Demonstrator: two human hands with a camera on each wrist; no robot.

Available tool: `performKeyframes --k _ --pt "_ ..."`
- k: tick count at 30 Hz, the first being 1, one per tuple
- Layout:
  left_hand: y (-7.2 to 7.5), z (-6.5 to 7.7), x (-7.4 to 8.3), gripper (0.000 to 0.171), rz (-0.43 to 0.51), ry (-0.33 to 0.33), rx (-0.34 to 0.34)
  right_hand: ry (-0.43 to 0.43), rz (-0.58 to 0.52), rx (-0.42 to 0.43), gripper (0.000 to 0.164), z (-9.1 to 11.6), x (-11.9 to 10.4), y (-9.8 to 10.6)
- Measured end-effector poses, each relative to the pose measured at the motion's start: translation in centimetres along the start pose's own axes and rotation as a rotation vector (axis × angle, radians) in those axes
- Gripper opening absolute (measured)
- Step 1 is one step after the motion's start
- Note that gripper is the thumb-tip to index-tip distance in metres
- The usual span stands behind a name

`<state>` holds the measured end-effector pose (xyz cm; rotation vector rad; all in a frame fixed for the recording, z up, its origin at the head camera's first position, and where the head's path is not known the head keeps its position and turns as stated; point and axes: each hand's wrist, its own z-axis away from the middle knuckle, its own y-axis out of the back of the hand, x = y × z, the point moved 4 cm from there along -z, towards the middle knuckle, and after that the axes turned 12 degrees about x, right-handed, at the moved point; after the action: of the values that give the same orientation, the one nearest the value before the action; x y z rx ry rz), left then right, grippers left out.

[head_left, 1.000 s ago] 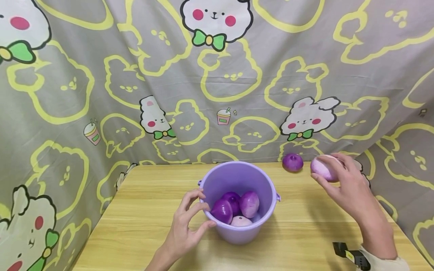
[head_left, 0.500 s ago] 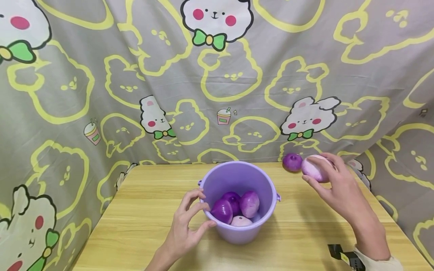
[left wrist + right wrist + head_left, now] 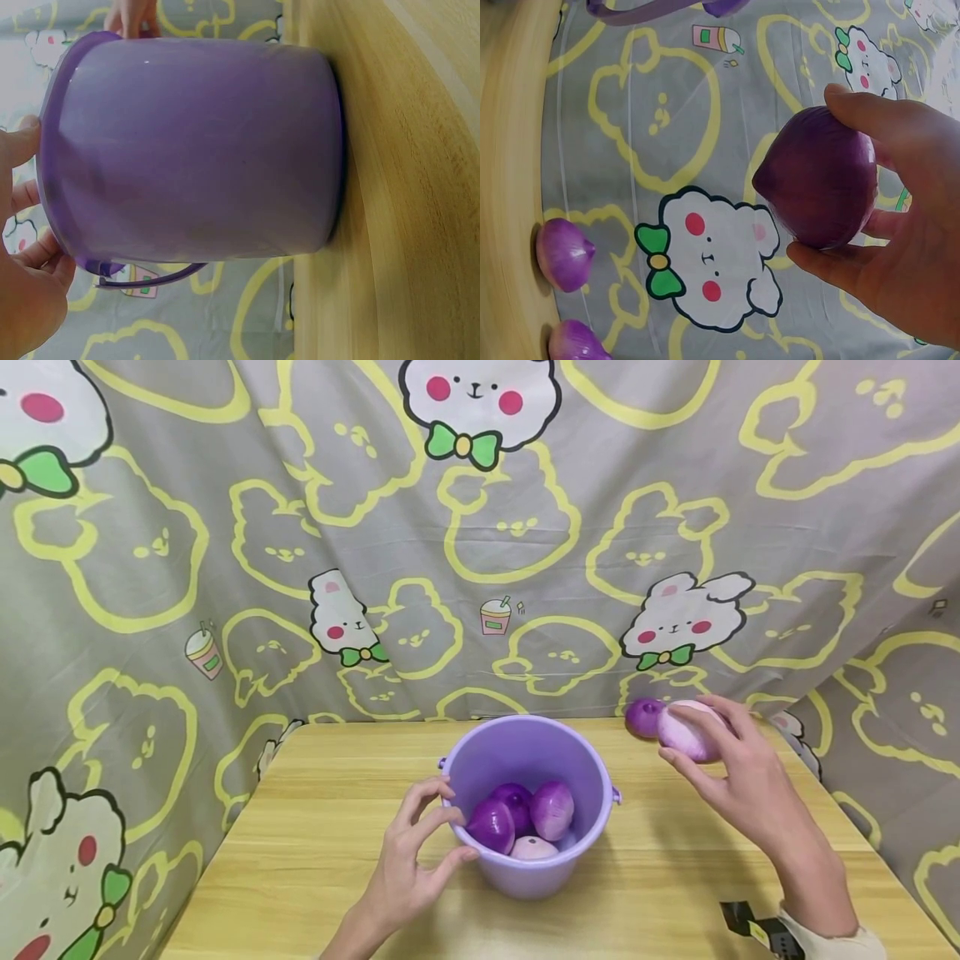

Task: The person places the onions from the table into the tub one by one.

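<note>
The right hand (image 3: pixel 750 785) pinches a purple onion (image 3: pixel 817 180) between thumb and fingers, raised above the far right of the wood-grain table (image 3: pixel 337 802). Two loose onions (image 3: pixel 564 255) rest below. The left hand (image 3: pixel 411 860) grips the purple bucket (image 3: pixel 528 878) at its left rim (thumb apart, fingers bent); four onions (image 3: pixel 552 812) show inside.

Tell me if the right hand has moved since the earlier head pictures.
Yes: the right hand, holding an onion, has moved left in the head view, nearer the bucket, which has stayed in place.
</note>
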<state>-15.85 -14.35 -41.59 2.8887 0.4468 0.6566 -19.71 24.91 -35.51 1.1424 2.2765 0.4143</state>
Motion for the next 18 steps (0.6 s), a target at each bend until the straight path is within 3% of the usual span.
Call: performKeyframes --k 18 --pt "0.0 0.1 -0.1 0.026 -0.007 0.002 0.000 0.052 -0.077 -0.012 0.070 -0.1 -1.8 -0.7"
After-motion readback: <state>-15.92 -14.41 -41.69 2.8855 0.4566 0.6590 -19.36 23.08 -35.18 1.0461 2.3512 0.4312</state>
